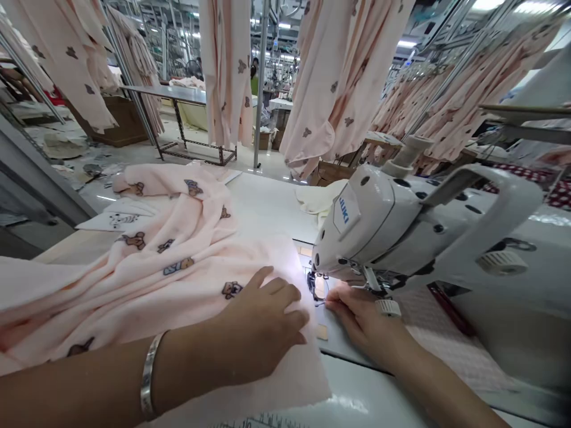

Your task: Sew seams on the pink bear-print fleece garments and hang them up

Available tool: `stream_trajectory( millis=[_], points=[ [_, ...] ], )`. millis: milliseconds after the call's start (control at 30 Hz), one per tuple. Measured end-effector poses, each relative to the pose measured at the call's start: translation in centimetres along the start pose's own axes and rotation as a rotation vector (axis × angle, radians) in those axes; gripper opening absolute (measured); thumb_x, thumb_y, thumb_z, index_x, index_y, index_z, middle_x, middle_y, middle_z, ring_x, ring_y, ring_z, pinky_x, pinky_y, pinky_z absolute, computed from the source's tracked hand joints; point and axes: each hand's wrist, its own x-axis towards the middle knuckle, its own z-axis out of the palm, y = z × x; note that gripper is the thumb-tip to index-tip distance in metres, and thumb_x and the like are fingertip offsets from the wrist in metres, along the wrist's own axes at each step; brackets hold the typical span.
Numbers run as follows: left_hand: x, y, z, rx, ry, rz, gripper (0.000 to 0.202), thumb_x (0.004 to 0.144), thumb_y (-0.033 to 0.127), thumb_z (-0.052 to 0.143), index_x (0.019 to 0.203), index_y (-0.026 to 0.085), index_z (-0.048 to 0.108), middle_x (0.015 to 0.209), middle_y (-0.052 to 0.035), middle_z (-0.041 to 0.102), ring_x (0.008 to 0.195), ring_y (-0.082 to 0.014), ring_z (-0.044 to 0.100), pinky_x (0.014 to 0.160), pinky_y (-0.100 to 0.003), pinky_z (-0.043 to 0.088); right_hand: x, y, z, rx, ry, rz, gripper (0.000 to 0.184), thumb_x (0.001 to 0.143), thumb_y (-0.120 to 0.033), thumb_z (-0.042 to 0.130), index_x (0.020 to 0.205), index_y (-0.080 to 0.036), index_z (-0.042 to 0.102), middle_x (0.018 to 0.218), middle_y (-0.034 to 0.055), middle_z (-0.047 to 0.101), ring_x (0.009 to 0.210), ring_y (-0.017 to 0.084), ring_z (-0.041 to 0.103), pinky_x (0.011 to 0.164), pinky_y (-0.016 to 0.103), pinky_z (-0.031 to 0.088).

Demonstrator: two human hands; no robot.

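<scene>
Pale pink fabric (209, 261) printed with small bears lies in folds over the left of the sewing table. On its right part rests my left hand (272, 309), fingers bent and slightly apart, pressing on the cloth beside the needle area. A white sewing machine (383, 220) marked JUKI stands to the right, its lamp lighting the presser foot (312, 285). My right hand (359, 312) is just right of the foot, below the machine head, thumb and fingertips closed together. Whatever is in that pinch is too small to make out.
Pink printed pieces (321, 89) hang from rails beyond the table. Pale yellow cloth (321, 196) lies behind the machine head. A white printed piece (120, 217) is at the table's left. Farther back are a metal-legged table (169, 92) and a cardboard box (116, 122).
</scene>
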Motion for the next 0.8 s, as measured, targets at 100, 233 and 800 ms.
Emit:
stream_trajectory(
  millis=[100,233,800],
  points=[
    [0.0,-0.6,0.5,0.021,-0.061,0.019,0.031,0.090,0.031,0.049,0.120,0.022,0.050,0.131,-0.0151,0.046,0.125,-0.0355,0.040,0.099,-0.067,0.023,-0.4,0.2,-0.2,0.004,-0.006,0.016,0.034,0.094,-0.040,0.031,0.085,-0.022,0.059,0.086,0.0067,0.066,0.085,0.023,0.060,0.078,0.039,0.046],
    [0.2,-1.7,0.1,-0.034,-0.103,0.047,0.028,0.093,0.029,0.042,0.119,0.021,0.049,0.135,-0.0152,0.044,0.129,-0.0340,0.035,0.099,-0.068,0.023,-0.7,0.2,-0.7,0.004,-0.015,0.034,0.032,0.093,-0.038,0.031,0.086,-0.022,0.058,0.090,0.0073,0.066,0.089,0.024,0.060,0.082,0.042,0.047],
    [2.3,-5.2,-0.7,-0.048,-0.158,0.236,0.038,0.091,0.052,0.044,0.123,0.034,0.053,0.142,-0.0093,0.036,0.126,-0.0260,0.039,0.105,-0.049,0.023,-0.4,2.2,0.9,-0.057,0.052,0.232,0.028,0.089,-0.035,0.038,0.089,-0.029,0.066,0.086,0.0025,0.070,0.073,0.023,0.067,0.061,0.035,0.052]
  ],
)
